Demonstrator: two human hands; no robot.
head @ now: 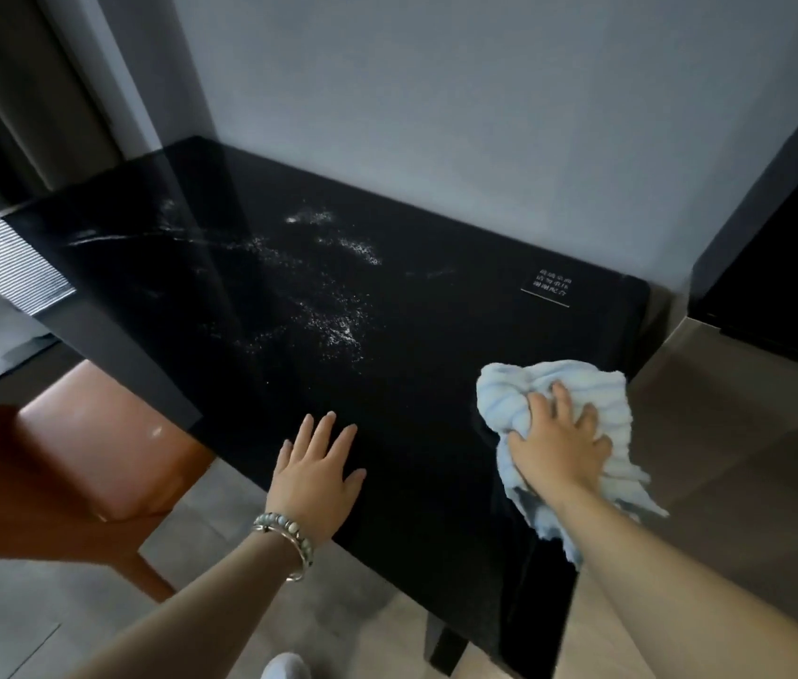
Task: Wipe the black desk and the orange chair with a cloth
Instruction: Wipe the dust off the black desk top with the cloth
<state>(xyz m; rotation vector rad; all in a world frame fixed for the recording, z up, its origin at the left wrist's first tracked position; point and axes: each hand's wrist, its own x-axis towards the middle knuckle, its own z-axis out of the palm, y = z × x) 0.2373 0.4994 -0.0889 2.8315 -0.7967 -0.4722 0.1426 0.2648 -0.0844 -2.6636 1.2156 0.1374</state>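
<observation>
A glossy black desk (250, 296) stands against the grey wall, with white powdery specks (333, 325) scattered over its middle. My right hand (558, 438) grips a bunched light-blue cloth (524, 389) pressed on the desk's right front corner; part of the cloth hangs over the edge. My left hand (318, 472) lies flat on the desk's front edge, fingers spread, with bead bracelets on the wrist. The orange chair (68, 463) sits at the left, its seat partly under the desk.
A small printed label (548, 285) lies at the desk's far right. A dark cabinet (789, 257) stands to the right, grey curtains (19, 115) at the far left, and a slatted vent (5, 267) beside the desk's left end. Tiled floor lies below.
</observation>
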